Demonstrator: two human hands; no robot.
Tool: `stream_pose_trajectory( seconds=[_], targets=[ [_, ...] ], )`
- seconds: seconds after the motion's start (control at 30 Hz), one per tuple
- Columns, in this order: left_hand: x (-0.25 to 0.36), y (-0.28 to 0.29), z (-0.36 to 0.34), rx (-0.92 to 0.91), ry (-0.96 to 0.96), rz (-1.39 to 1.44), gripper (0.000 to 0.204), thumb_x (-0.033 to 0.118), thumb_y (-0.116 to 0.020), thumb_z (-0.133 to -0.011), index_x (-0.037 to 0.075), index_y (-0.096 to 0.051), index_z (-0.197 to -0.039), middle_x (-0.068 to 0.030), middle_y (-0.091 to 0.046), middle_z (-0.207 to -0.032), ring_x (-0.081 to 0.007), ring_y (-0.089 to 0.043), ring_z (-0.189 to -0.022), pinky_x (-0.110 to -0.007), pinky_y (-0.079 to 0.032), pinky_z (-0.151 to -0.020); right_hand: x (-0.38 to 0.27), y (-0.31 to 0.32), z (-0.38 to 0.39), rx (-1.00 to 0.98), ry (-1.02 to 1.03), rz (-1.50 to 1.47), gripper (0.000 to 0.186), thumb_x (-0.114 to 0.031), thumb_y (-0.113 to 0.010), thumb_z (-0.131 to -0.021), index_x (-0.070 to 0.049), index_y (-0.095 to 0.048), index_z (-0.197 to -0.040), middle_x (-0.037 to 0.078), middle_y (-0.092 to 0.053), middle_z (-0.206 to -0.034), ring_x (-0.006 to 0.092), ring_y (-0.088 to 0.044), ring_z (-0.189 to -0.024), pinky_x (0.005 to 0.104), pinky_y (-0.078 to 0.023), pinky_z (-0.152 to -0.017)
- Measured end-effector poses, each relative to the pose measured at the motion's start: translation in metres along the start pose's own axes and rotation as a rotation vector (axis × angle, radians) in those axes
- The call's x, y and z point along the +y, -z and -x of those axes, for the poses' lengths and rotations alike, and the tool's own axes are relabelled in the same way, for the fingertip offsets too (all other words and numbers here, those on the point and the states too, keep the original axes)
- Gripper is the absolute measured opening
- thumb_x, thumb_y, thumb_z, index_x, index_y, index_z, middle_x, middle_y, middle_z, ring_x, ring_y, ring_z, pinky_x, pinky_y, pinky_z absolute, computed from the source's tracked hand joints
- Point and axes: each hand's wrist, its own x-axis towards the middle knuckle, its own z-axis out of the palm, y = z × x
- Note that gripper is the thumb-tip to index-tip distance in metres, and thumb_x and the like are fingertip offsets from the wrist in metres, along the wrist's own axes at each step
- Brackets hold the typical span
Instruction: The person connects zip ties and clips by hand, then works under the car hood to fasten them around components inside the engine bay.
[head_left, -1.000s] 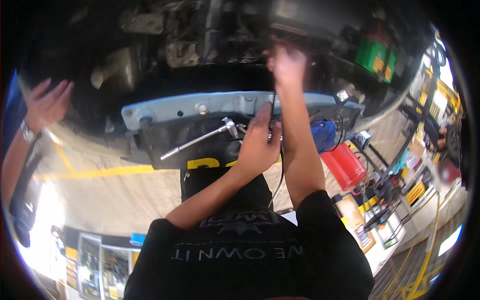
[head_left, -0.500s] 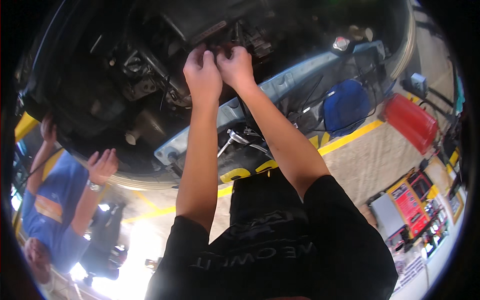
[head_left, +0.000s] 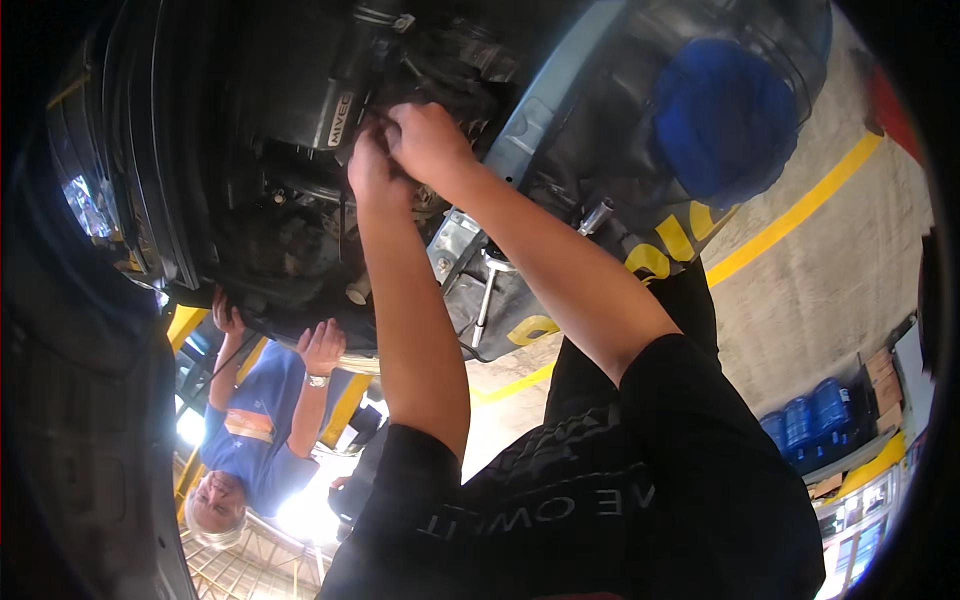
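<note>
In the engine bay, my left hand point(head_left: 374, 165) and my right hand point(head_left: 425, 140) are together beside a black engine cover point(head_left: 305, 95) with a pale label. Both have curled fingers; what they grip is hidden among dark parts and hoses. Below them a light-blue metal crossmember point(head_left: 540, 100) runs diagonally. On the dark padded cover along the car's edge lie a silver ratchet point(head_left: 485, 300) and a chrome socket piece point(head_left: 598, 216), with a blue cloth-like item point(head_left: 725, 120) farther right.
A co-worker point(head_left: 255, 430) in a blue shirt has both hands on the car's edge at lower left. Yellow-lined floor point(head_left: 800, 270) shows at right, with a red object point(head_left: 890, 110) at the rim and large blue water bottles point(head_left: 830, 405) beside cardboard boxes.
My left hand has left the tools and joined my right at the engine. The view has turned, so the co-worker now shows nearer the middle and the blue item higher.
</note>
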Motion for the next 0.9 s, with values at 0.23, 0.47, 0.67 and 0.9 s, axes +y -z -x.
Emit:
stream_pose_trajectory(
  seconds=[0.23,0.47,0.67,0.9],
  targets=[
    [0.000,0.009,-0.023,-0.119,0.008,-0.004,0.027,0.023,-0.058,-0.103,0.005,-0.066,-0.121,-0.0070,-0.070,-0.113,-0.0208,-0.066,-0.102,-0.035,-0.052,-0.092,-0.009,0.009,0.006,-0.070,-0.028,-0.058,0.018,-0.013,-0.057,-0.090,0.001,-0.066,-0.097,0.028,-0.069,-0.088,0.0485,-0.067,-0.085,0.0536,-0.056,-0.076],
    [-0.020,0.011,-0.052,-0.077,-0.022,0.077,0.037,0.021,-0.044,-0.102,0.005,-0.061,-0.130,-0.0130,-0.066,-0.120,-0.0279,-0.064,-0.106,-0.043,-0.053,-0.093,-0.008,0.026,-0.004,-0.037,-0.058,0.154,0.019,-0.014,-0.063,-0.083,0.003,-0.064,-0.092,0.032,-0.067,-0.091,0.0517,-0.065,-0.089,0.0585,-0.054,-0.079],
    [-0.038,0.010,-0.052,0.064,-0.160,0.115,0.021,0.010,-0.059,-0.091,0.002,-0.072,-0.105,-0.0109,-0.070,-0.100,-0.0217,-0.063,-0.088,-0.038,-0.054,-0.080,-0.011,0.010,-0.009,-0.035,-0.004,0.285,0.024,-0.015,-0.067,-0.078,0.005,-0.071,-0.090,0.031,-0.069,-0.090,0.0485,-0.068,-0.089,0.0551,-0.055,-0.080],
    [-0.025,-0.016,-0.017,0.120,-0.163,0.111,0.018,0.000,-0.061,-0.088,0.000,-0.072,-0.102,-0.0063,-0.068,-0.089,-0.0156,-0.058,-0.074,-0.034,-0.048,-0.066,-0.011,0.018,-0.002,-0.008,-0.011,0.241,0.022,-0.015,-0.064,-0.081,0.005,-0.070,-0.087,0.030,-0.070,-0.085,0.0471,-0.070,-0.084,0.0526,-0.056,-0.078]
  ],
)
